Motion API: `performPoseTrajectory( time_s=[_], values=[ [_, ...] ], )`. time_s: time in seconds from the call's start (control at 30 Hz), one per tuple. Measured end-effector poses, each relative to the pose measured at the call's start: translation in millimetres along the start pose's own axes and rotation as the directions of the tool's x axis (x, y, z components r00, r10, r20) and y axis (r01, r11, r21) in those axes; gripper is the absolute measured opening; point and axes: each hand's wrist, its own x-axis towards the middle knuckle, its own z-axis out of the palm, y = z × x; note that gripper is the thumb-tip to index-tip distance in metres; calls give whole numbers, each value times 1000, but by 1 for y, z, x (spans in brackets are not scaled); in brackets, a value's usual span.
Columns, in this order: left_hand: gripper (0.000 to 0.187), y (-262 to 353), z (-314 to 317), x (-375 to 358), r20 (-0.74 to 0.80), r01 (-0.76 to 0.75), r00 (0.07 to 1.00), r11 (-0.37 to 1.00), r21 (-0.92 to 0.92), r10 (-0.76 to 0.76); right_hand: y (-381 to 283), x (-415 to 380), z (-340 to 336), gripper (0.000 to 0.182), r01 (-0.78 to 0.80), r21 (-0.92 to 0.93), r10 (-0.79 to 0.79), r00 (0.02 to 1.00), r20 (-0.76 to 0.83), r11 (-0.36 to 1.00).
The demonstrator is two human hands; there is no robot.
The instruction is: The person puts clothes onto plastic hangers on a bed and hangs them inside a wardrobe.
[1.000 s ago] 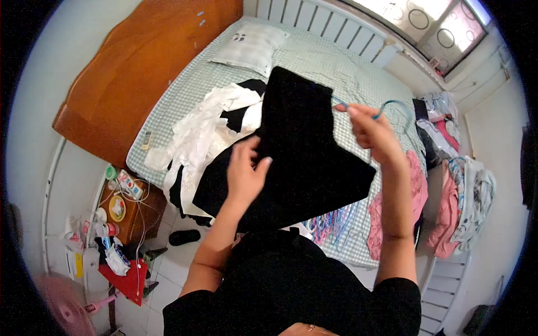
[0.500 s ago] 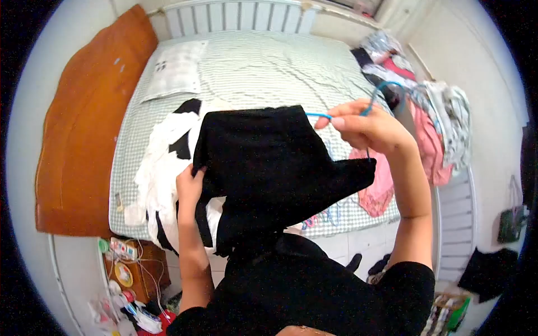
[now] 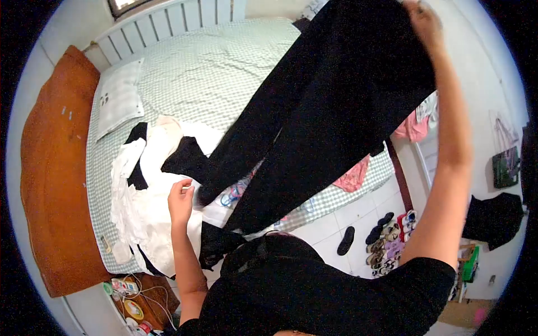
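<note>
Holding black trousers [image 3: 330, 106] high over the bed [image 3: 224, 73], right hand [image 3: 423, 22] raised, fingers clamped on the waistband at top. Legs hang diagonally down toward left hand [image 3: 180, 200], which grips one leg end, fingers curled. White and black clothes pile [image 3: 151, 185] lies just beneath on the checked sheet.

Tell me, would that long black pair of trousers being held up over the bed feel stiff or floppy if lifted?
Probably floppy: the long black pair of trousers hangs in two limp legs from the raised right hand. Likely light for its size, since one hand bears it high. The left hand, at a leg end, suggests that the legs would swing or drag.
</note>
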Motion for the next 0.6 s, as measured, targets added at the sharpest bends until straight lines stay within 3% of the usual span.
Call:
performPoseTrajectory(
  time_s=[0.07,0.13,0.17,0.2,0.27,0.33,0.4,0.43,0.47,0.5,0.53,0.57,0.6],
  values=[
    [20,2,20,3,43,-11,999,1000,-10,12,34,34,-28,15,179,-288,-235,957,-172,941],
    [19,11,39,4,72,34,997,999,-17,-32,46,60,-54,19,293,-445,-454,835,-313,846],
    [19,16,48,4,88,20,996,999,-33,-17,45,68,-64,20,215,-490,-365,902,-233,845],
    [19,19,56,4,101,9,995,999,-49,-4,46,74,-66,21,291,-359,-416,839,-350,887],
    [19,16,71,5,117,0,993,999,-52,7,47,69,-61,25,354,-234,-419,831,-366,906],
    [18,20,85,7,171,-9,985,1000,7,8,28,35,-46,17,399,178,-318,877,-359,899],
    [18,24,96,7,194,-7,981,998,64,-5,22,12,-19,9,467,88,-437,868,-234,880],
    [18,23,100,6,223,-1,975,998,55,-11,5,-14,-9,5,367,-173,-378,925,-34,914],
    [19,22,105,5,254,6,967,999,47,-17,0,-38,8,3,373,-106,-356,922,151,922],
    [19,20,110,4,267,21,963,997,81,-42,18,-85,55,9,311,114,-322,942,91,943],
    [19,20,114,3,275,19,960,996,92,-43,-18,-108,56,11,370,155,-387,918,93,916],
    [19,22,119,1,300,34,951,992,119,-69,-17,-151,92,16,343,351,-394,915,85,871],
    [20,22,123,-1,322,49,942,988,144,-94,-32,-192,107,15,279,272,-352,896,271,921]
  ],
)
